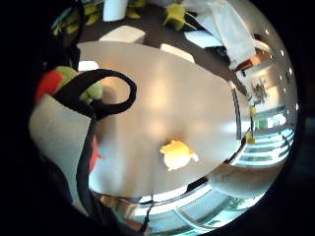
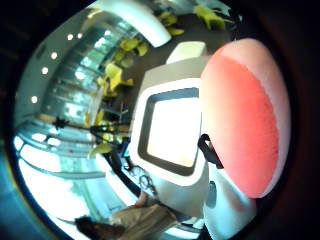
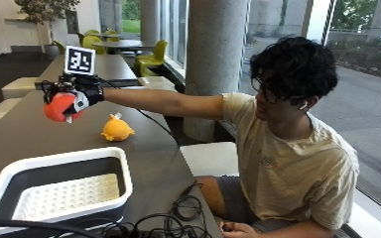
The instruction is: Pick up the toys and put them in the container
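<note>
Sitting at the left, near the table edge, is the white-rimmed container; above and beyond it the gloved right hand holds a red toy in the air, fingers curled round it, and a yellow toy lies on the tabletop just to the right.

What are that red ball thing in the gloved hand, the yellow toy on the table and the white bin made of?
The red toy looks like soft plush: its surface shows a fuzzy, matte nap in the thumb-side palm view. The yellow toy also seems plush, with a rounded, matte body, though detail is faint. The container looks like hard moulded plastic: smooth white rim, dark walls, perforated white floor. The right hand holds the red toy.
</note>
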Demonstrator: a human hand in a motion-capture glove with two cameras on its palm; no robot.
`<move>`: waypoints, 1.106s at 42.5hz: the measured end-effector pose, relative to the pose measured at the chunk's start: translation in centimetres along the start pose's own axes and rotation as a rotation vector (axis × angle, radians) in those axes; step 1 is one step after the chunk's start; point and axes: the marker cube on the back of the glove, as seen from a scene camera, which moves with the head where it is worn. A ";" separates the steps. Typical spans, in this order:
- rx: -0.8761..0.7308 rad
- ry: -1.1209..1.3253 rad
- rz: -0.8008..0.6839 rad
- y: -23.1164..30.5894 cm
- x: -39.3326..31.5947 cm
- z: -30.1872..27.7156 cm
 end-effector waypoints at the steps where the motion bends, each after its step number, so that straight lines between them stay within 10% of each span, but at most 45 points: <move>1: -0.002 0.011 -0.023 -0.3 -2.0 0.1; 17: -0.205 0.041 -0.243 -1.2 -19.0 6.8; 47: -0.183 0.157 -0.177 3.7 -13.1 2.9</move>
